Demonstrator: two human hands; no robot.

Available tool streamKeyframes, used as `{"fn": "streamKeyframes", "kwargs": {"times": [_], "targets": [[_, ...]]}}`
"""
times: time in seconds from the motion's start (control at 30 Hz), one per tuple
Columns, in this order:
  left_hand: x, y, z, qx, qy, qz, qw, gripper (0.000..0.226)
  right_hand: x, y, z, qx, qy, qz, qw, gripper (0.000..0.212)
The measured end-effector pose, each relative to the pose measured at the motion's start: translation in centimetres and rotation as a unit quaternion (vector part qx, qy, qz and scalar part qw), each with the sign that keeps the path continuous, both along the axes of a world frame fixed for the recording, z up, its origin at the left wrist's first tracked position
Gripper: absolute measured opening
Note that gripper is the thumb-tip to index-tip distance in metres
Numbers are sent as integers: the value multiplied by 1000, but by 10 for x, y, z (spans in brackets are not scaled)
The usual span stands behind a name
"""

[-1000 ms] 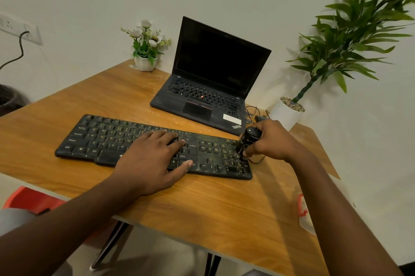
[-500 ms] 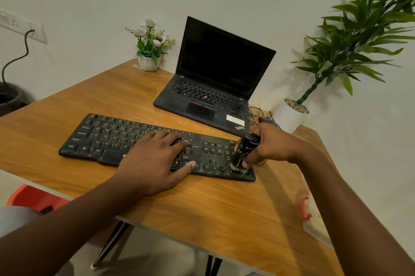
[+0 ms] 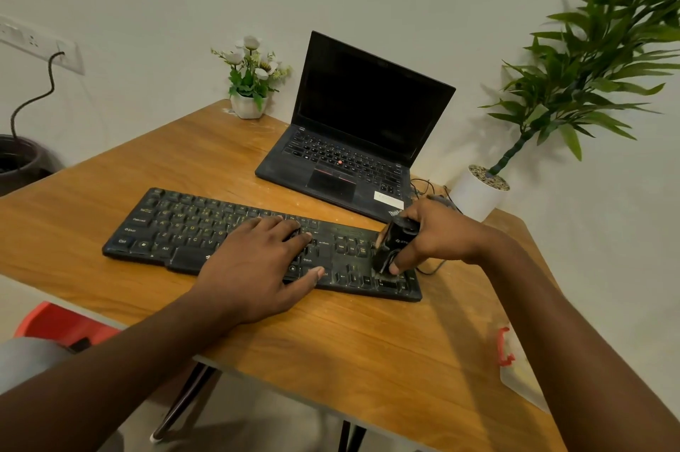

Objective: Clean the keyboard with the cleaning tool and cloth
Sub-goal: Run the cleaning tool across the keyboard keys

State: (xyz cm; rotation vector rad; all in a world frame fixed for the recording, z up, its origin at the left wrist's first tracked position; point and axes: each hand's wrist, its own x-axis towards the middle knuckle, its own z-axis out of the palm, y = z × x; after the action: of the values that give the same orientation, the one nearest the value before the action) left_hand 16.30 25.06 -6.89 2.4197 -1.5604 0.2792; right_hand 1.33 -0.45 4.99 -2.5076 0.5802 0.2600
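A black keyboard lies across the middle of the wooden table. My left hand rests flat on the keys right of centre, fingers spread and straight. My right hand grips a small black cleaning tool, whose lower end touches the keys near the keyboard's right end. A red-edged whitish item, perhaps the cloth, lies at the table's right edge, partly hidden by my right forearm.
An open black laptop stands behind the keyboard. A small white flower pot sits at the table's back edge and a tall green plant in a white pot at the right. A cable runs behind my right hand.
My right hand has drawn the cleaning tool toward me, from the upper rows down to the lower rows at the keyboard's right end. My left hand has stayed in place.
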Motion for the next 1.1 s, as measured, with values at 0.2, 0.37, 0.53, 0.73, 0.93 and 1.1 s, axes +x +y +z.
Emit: {"fn": "streamKeyframes", "kwargs": {"times": [0.2, 0.37, 0.53, 0.73, 0.93, 1.1], "targets": [[0, 0, -1, -3, -3, 1, 1000, 78, 8, 0, -7, -34, -33, -15, 999, 34], [0, 0, -1, -3, -3, 2, 1000, 77, 23, 1, -13, -130, -64, -18, 989, 37], [0, 0, -1, -5, -2, -1, 1000, 78, 25, 0, -14, -144, -61, -2, 988, 38], [0, -1, -1, -6, 0, -2, 1000, 79, 11, -8, -3, -39, 6, 33, 999, 34], [1, -1, -1, -3, 1, -2, 1000, 80, 7, -20, 1, -24, 25, 31, 999, 37], [1, 0, -1, -7, -2, -1, 1000, 80, 16, -24, -9, -115, -37, -7, 993, 41]]}}
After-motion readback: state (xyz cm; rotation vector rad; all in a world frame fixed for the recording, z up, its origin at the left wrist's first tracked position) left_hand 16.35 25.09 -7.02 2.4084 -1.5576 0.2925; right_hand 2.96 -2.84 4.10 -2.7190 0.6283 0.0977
